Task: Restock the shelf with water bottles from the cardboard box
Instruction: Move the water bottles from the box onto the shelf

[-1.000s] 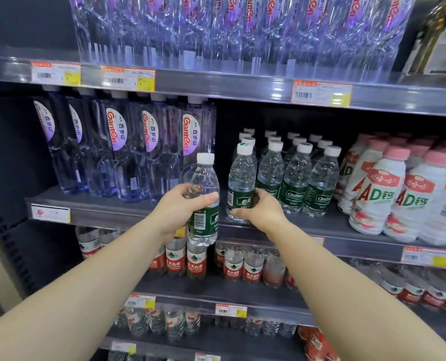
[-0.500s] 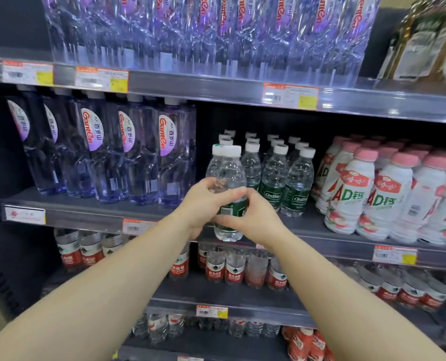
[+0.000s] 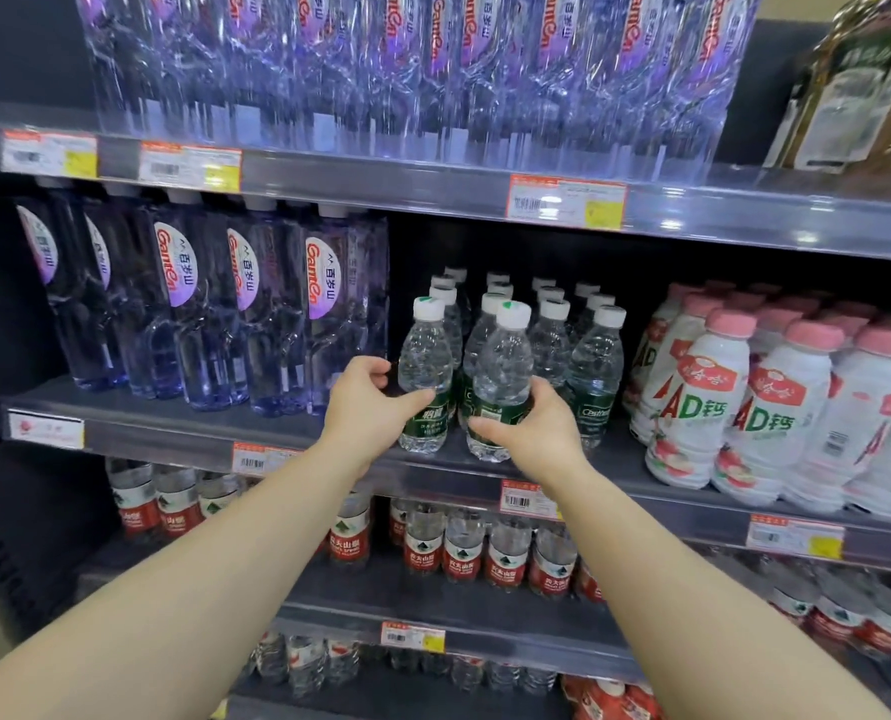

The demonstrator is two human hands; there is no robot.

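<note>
Small clear water bottles with green labels and white caps [image 3: 596,366] stand in rows on the middle shelf [image 3: 173,439]. My left hand [image 3: 368,410] grips the front-left bottle [image 3: 425,356], thumb across its label. My right hand [image 3: 534,431] grips the bottle beside it [image 3: 503,366], which stands slightly forward of the rows near the shelf's front edge. Both bottles are upright with their bases at shelf level. The cardboard box is out of view.
Tall purple-tinted bottles [image 3: 256,314] stand left of the green-label rows, and white drink bottles with pink caps [image 3: 776,407] to the right. More purple bottles [image 3: 433,70] fill the shelf above. Red-label bottles [image 3: 464,548] line the shelf below. Price tags run along the shelf edges.
My left hand carried its bottle rightwards from in front of the shelf onto it, at the front-left of the green-label rows. My right hand now holds the neighbouring front bottle.
</note>
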